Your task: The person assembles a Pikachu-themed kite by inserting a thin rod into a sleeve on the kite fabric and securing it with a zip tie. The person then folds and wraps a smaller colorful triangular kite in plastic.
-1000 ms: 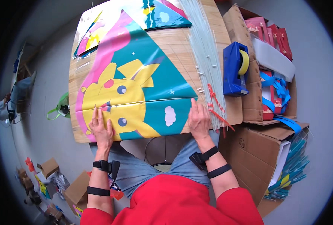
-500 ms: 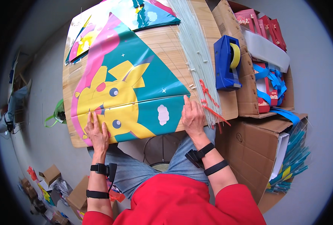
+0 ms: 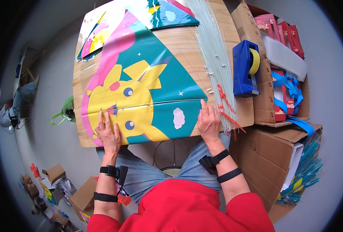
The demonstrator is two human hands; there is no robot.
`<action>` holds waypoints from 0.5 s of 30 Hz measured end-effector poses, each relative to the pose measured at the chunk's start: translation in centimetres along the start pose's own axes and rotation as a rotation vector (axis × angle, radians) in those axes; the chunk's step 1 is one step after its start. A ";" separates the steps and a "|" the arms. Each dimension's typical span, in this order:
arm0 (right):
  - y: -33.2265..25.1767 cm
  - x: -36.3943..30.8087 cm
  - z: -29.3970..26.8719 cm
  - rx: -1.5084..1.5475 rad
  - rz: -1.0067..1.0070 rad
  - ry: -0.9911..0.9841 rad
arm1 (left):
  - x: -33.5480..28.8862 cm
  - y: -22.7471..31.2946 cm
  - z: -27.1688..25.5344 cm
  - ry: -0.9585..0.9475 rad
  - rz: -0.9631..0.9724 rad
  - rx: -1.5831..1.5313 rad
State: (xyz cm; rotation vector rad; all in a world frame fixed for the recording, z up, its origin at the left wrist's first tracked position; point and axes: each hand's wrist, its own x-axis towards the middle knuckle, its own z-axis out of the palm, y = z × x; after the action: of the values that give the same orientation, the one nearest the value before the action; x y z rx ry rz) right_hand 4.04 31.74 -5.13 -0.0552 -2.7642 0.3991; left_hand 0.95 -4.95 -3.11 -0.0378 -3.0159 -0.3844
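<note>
A triangular glossy kite sail (image 3: 167, 120), teal and pink with a large yellow cartoon figure, lies on a wooden table. A thin straight line, a crease or a rod, I cannot tell which, crosses it from left to right. My left hand (image 3: 108, 135) rests on the yellow part with fingers stretched and fingertips at that line. At the line's right end, by the sail's corner, my right hand (image 3: 210, 121) presses down with extended fingers; its thumb is partly hidden. Neither hand visibly lifts anything.
Thin pale rods (image 3: 214, 58) lie along the table's right side with red strips (image 3: 229, 116). A blue tape dispenser (image 3: 244, 73) stands beside them. More folded sails (image 3: 175, 17) lie at the far side. Cardboard boxes (image 3: 264, 154) stand right of the table; a green bag (image 3: 66, 110) is at left.
The whole scene sits slightly further right in the view. Both hands keep nearly the same places on the sail.
</note>
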 end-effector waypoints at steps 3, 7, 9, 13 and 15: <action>-0.1 0.2 0.0 -0.016 -0.032 0.020 | -0.1 0.1 -0.2 -0.002 -0.018 -0.004; 0.0 0.2 -0.2 -0.030 -0.028 0.022 | 0.1 0.6 -0.4 -0.038 -0.041 -0.008; -0.1 0.2 -0.3 -0.022 -0.016 0.009 | 0.1 0.3 -0.2 -0.027 -0.041 -0.012; 0.0 0.1 0.0 -0.001 -0.013 0.003 | 0.0 0.3 -0.2 0.006 -0.027 -0.019; 0.0 0.1 0.0 -0.002 -0.022 0.007 | 0.0 0.2 -0.1 0.011 -0.021 -0.016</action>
State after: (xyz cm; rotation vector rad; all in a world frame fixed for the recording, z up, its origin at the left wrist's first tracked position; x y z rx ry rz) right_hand 3.92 31.78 -5.08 -0.0263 -2.7563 0.3890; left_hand 0.93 -4.78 -3.00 -0.0047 -3.0047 -0.4098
